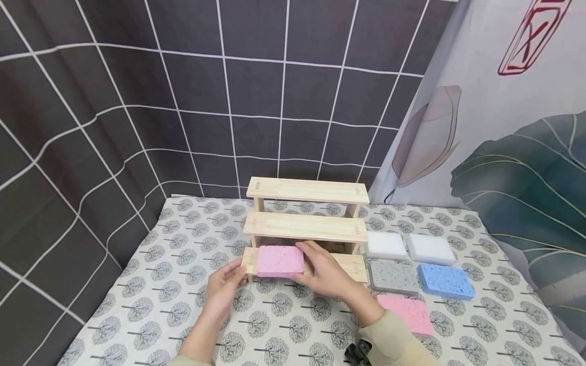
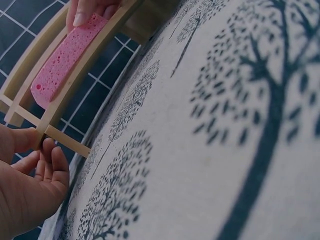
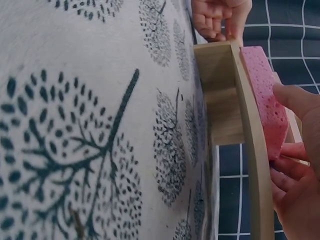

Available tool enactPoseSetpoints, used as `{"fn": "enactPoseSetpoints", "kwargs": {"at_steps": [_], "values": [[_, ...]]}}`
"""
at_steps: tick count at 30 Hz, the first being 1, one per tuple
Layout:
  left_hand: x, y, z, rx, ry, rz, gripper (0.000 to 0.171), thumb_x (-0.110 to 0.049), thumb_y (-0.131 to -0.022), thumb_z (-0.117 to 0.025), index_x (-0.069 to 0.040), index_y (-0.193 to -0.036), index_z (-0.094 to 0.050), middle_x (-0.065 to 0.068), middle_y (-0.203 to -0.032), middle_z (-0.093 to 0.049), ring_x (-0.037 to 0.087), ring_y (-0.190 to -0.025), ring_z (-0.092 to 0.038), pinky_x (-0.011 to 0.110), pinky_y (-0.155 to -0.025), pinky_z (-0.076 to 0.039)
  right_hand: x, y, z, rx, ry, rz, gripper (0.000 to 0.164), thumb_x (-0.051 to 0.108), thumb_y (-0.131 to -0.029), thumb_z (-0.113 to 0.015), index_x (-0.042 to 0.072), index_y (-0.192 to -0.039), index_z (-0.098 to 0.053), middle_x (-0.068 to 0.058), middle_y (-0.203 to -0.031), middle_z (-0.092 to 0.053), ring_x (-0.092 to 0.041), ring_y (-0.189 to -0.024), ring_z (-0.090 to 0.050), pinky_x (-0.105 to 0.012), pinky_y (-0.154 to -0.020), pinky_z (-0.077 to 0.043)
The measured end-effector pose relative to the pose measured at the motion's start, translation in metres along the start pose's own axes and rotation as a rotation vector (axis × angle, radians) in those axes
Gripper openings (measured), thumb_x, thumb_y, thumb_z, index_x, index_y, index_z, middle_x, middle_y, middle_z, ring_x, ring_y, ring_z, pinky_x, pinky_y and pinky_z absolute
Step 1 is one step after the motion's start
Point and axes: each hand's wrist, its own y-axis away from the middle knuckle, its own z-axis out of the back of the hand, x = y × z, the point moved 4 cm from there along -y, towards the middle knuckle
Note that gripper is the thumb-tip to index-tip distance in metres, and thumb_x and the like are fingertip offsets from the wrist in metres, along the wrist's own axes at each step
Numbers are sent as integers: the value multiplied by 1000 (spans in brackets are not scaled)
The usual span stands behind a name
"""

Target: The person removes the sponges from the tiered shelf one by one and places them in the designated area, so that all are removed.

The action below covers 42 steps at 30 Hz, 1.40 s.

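A pink sponge (image 1: 280,261) lies flat on the lowest step of a three-tier wooden shelf (image 1: 305,227), toward its left end. My right hand (image 1: 327,272) grips the sponge by its right end, thumb at the front edge and fingers behind. In the right wrist view, that thumb presses the face of the pink sponge (image 3: 265,95). My left hand (image 1: 224,287) pinches the left end of the same step between thumb and curled fingers, as the left wrist view shows with the hand (image 2: 30,185) at the shelf corner.
Right of the shelf lie two white sponges (image 1: 386,246), a grey sponge (image 1: 393,277), a blue sponge (image 1: 446,281) and another pink sponge (image 1: 406,313), partly behind the right forearm. A tree-patterned cloth (image 1: 151,300) covers the table. Behind hangs a dark gridded curtain (image 1: 252,86).
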Motion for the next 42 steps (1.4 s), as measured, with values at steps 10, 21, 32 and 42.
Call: {"fn": "enactPoseSetpoints", "kwargs": {"at_steps": [10,21,32,42], "values": [[-2,0,0,2,-1,-11,39,-9,-101,-61,7,-136,-55,17,-115,-65,16,-94,-64,20,-82,-58,2,-3,-1,-12,-16,4,77,33,-84,-83,-2,-144,-51,-12,-140,-56,-29,-130,-53,-42,-114,-41],[-3,-3,0,2,8,-27,38,-9,-100,-62,6,-135,-57,16,-113,-66,18,-94,-64,20,-82,-58,10,4,9,-46,-52,91,75,28,-81,-86,-3,-141,-53,-12,-138,-57,-27,-125,-57,-41,-111,-46],[-3,-2,1,2,3,-19,39,-11,-100,-62,6,-136,-56,16,-114,-66,17,-93,-64,20,-81,-57,15,26,35,-92,-18,90,75,29,-79,-87,1,-141,-55,-9,-140,-57,-30,-128,-56,-52,-110,-44],[3,1,2,14,8,-12,42,-12,-101,-61,7,-138,-53,19,-119,-65,17,-94,-64,20,-81,-57,0,53,60,-146,61,8,75,30,-78,-87,6,-142,-56,-12,-144,-56,-39,-127,-55,-71,-101,-42]]}}
